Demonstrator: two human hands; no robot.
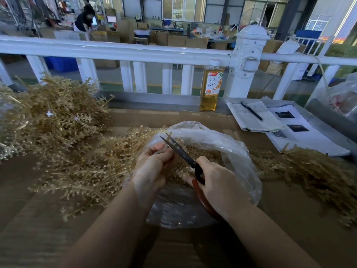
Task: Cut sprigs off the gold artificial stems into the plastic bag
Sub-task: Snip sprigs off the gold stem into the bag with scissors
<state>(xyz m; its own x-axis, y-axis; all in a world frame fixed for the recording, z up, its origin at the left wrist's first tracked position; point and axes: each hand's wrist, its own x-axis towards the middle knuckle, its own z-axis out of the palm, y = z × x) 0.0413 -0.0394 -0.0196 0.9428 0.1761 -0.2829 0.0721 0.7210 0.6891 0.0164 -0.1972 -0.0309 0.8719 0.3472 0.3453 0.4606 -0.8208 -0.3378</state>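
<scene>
Both scissors (180, 151) blades point up-left from right hand (216, 182).

The bottle (211, 86) of amber drink is showing "人参枸杞" on its label; print on the papers (301, 132) is staying unreadable.

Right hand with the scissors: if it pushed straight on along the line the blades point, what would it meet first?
Probably the left hand's fingertips: the scissors in the right hand point up-left right past them, over the plastic bag. Beyond lie the gold stems. Depth is unclear.
</scene>
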